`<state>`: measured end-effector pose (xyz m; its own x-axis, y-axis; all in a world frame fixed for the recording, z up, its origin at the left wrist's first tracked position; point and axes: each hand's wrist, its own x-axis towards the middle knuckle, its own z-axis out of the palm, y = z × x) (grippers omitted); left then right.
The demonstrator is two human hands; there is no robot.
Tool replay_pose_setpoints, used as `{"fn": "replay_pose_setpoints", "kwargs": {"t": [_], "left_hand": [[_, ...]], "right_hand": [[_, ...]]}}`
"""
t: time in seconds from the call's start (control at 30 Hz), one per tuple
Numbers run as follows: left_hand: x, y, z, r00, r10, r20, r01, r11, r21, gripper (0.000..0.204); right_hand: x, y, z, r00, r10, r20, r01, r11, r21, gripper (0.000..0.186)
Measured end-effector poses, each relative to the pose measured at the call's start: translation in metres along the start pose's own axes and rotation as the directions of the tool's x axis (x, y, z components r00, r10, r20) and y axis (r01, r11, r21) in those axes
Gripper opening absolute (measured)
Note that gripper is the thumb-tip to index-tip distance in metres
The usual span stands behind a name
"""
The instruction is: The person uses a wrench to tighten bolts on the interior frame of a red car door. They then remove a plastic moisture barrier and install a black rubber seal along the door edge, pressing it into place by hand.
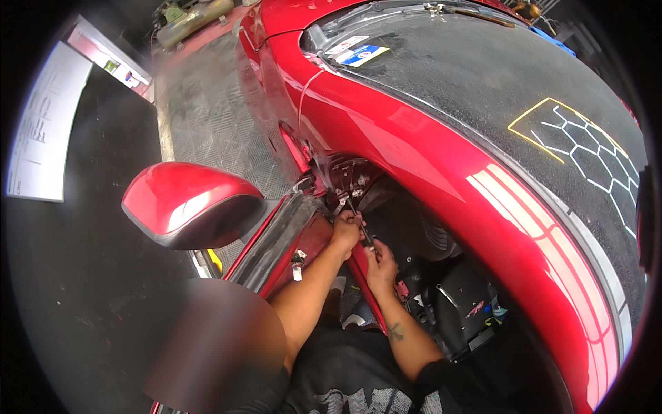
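A slender dark rod-like tool (pixel 366 237) runs from the hinge area of a red car's open door toward me. My left hand (pixel 347 229) is closed around its upper part, close to the metal fittings (pixel 343 198) at the door jamb. Lower and to the right, my right hand (pixel 380 266) grips the tool's near end, fingers wrapped round it. Where the far tip meets the fittings is too small to make out. The open red door (pixel 303 252) lies just left of my left forearm.
A red side mirror (pixel 196 207) juts out at left. Red roof-side bodywork (pixel 407 152) arches over my hands, beside the dark windshield glass (pixel 476 90). A small connector with a white tag (pixel 298 269) hangs at the door. Loose items lie inside the dark cabin, lower right.
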<state>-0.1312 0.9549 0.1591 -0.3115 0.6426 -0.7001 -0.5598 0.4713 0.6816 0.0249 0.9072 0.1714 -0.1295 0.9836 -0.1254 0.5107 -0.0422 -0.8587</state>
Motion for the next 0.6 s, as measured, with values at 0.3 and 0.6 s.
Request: {"fn": "replay_pose_setpoints", "kwargs": {"t": [0.3, 0.6], "left_hand": [[-0.003, -0.006, -0.008, 0.998, -0.048, -0.034, 0.046, 0.998, -0.052, 0.013], [-0.01, 0.009, -0.003, 1.0, -0.02, -0.021, 0.019, 0.998, -0.054, 0.012]], "right_hand": [[-0.006, 0.022, 0.012, 0.843, 0.472, 0.257, -0.528, 0.637, 0.561, 0.044], [-0.004, 0.002, 0.017, 0.998, 0.057, -0.027, -0.054, 0.994, 0.096, 0.041]]}}
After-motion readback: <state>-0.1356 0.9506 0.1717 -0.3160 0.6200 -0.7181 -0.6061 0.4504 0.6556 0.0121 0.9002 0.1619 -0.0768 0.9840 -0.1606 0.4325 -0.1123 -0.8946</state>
